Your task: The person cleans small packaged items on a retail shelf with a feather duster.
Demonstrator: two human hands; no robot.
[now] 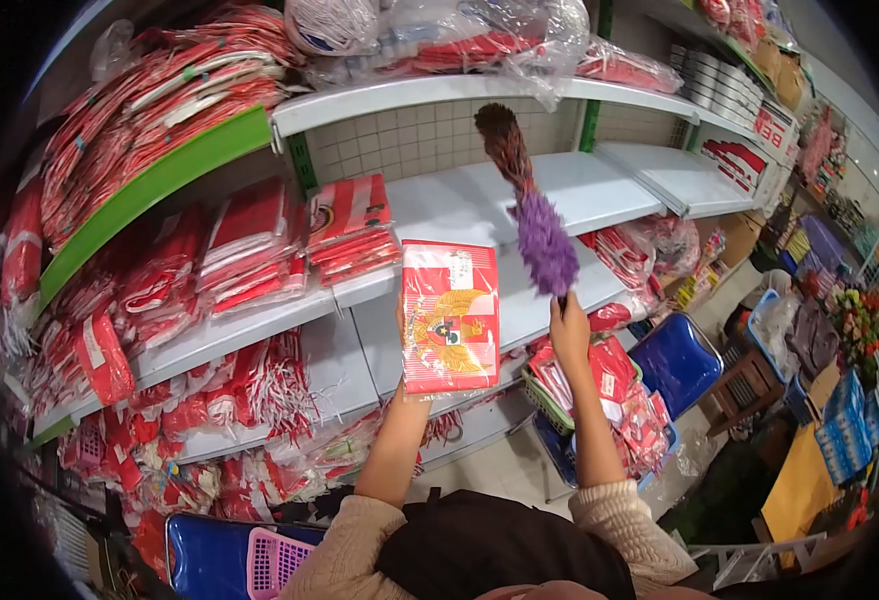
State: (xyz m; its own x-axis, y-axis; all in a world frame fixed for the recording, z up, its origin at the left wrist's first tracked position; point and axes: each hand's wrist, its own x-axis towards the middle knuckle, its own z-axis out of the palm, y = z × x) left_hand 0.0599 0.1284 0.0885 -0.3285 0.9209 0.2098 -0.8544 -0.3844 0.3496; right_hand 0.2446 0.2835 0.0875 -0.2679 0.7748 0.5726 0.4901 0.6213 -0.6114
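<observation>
A flat red-and-white packet [450,345] in clear plastic, printed with a golden winged emblem, is held up in front of the shelf. My left hand [412,404] grips it from behind and below, its fingers mostly hidden by the packet. To its right, my right hand [568,326] is closed around the handle of a duster [546,240]. This duster has fluffy purple fibres low down and a dark brown feathery tip, pointing up over the light grey shelf board [449,200].
Stacks of red-and-white plastic-wrapped packets [351,228] lie on the shelf at left. More fill the green-edged upper shelf [164,187]. Below right stand a basket [549,405] of red packets and a blue chair [677,365]. A pink basket [277,562] sits at lower left.
</observation>
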